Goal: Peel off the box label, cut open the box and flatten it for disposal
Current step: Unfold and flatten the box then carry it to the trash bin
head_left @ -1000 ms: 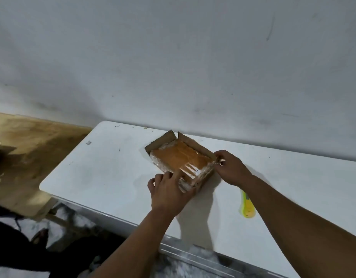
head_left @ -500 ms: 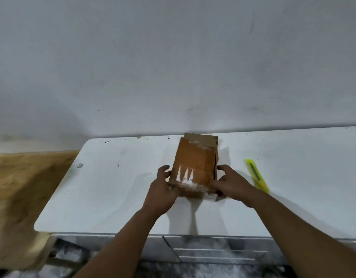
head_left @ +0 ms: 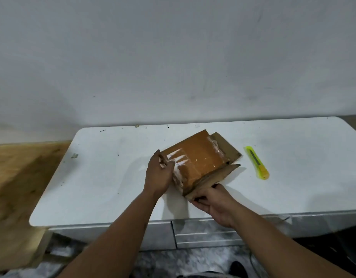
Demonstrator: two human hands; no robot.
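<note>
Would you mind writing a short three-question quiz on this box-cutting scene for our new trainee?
1. True or false: the yellow utility knife lies on the white table, untouched by either hand.
2. Which hand grips a loose flap at the near corner of the cardboard box? A) left hand B) right hand
3. Fill in: the box's top face is covered with shiny clear ____.

Key: 1 true; 2 B; 3 tape.
</note>
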